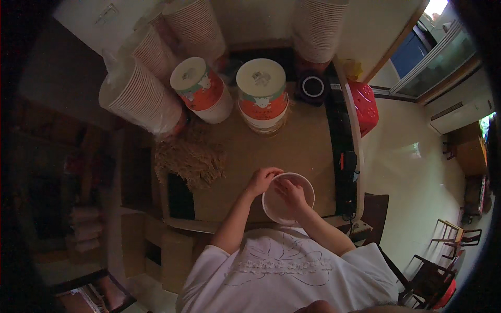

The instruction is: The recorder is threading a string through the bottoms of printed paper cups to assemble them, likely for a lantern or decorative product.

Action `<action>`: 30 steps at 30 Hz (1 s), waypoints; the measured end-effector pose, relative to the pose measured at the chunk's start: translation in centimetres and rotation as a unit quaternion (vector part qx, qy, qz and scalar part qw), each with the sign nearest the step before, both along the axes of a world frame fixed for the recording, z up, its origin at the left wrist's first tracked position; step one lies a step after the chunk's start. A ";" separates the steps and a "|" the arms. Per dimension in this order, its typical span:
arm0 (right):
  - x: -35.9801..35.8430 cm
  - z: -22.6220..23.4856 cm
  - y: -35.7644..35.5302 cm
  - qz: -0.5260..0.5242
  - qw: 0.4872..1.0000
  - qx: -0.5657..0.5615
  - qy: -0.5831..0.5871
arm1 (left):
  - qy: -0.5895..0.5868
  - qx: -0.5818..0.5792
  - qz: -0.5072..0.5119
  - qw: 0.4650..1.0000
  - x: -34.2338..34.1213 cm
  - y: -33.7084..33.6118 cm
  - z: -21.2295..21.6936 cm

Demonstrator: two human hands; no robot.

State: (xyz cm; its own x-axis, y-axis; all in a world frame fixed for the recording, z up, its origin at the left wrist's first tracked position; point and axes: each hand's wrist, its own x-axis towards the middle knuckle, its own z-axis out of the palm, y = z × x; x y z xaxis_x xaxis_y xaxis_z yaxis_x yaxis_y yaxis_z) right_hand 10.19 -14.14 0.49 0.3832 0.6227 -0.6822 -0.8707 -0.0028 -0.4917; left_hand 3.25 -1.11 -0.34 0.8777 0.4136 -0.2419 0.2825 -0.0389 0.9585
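A white paper tub (308, 204) is at the table's near edge, in front of my chest, with its round mouth facing up. My left hand (263, 180) grips its rim at the left, fingers curled over the edge. Into the mouth reaches my right hand (291, 194), its fingers stretched out against the inside wall and holding nothing that I can see. Left of them lies a heap of tan, crinkled shredded filler (193, 159). Farther back stand two lidded tubs printed in orange and green, a left one (201, 91) and a middle one (262, 96).
Plastic-wrapped stacks of paper tubs (138, 99) crowd the back left; another stack (319, 31) rises at the back right. A dark device with a white ring (313, 87) sits near it. A red plastic stool (362, 107) stands beyond the right edge. Dark chairs (428, 276) are at far right.
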 end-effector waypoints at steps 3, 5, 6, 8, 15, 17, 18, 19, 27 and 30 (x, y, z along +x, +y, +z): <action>0.0 -0.4 -0.1 -0.006 1.000 0.009 0.002 | 0.009 0.008 -0.003 1.000 0.1 0.0 0.5; -0.1 -1.1 -0.2 -0.011 1.000 0.011 0.008 | 0.009 0.001 -0.004 1.000 0.2 0.0 0.4; -0.1 -1.5 -0.2 -0.013 1.000 0.012 0.006 | 0.009 -0.005 -0.006 1.000 0.2 0.0 0.4; -0.1 -1.9 -0.3 -0.016 1.000 0.014 0.006 | 0.010 -0.011 -0.001 1.000 0.1 -0.1 0.5; -0.1 -1.8 -0.2 -0.012 1.000 -0.004 0.006 | 0.016 -0.006 -0.006 1.000 0.1 0.0 0.5; -0.2 -1.8 -0.2 0.000 1.000 0.005 -0.005 | 0.011 -0.018 -0.003 1.000 0.0 0.0 0.4; -0.2 -1.5 -0.1 -0.011 1.000 0.005 0.007 | 0.005 -0.030 0.001 1.000 0.0 -0.1 0.4; -0.3 -1.4 -0.1 -0.022 1.000 0.005 0.019 | 0.006 -0.030 0.002 1.000 0.0 0.0 0.4; -0.3 -1.0 0.0 -0.030 0.999 -0.006 0.026 | 0.002 0.002 -0.001 1.000 0.0 0.0 0.3; -0.2 -1.6 0.0 -0.033 0.999 -0.014 0.033 | 0.003 0.001 0.015 1.000 0.1 -0.1 0.2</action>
